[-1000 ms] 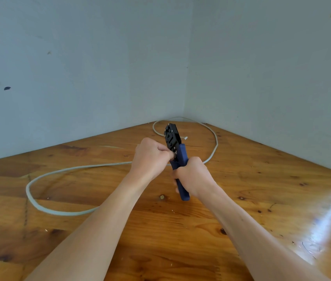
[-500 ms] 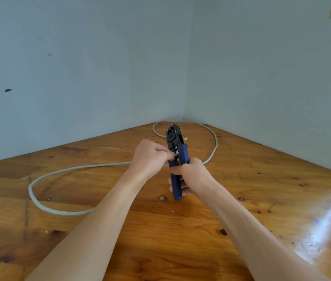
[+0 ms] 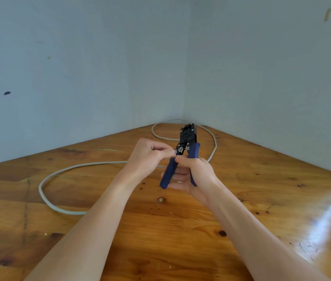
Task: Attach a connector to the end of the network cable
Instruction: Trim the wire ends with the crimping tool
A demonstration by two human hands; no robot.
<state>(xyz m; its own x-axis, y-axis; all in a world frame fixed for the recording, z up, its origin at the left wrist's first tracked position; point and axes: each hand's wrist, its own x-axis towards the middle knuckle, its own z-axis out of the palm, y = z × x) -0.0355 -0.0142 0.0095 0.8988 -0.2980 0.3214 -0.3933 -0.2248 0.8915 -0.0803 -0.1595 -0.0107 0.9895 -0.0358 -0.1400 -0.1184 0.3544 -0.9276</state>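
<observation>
Right hand around blue-handled crimper — left hand pinching cable end at its head

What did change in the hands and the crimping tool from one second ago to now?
The blue handles of the crimping tool have spread apart; they were squeezed together before. The right hand has loosened but holds the tool. The left hand pinches the cable end at the tool's head as before. The grey cable on the table has not moved.
</observation>
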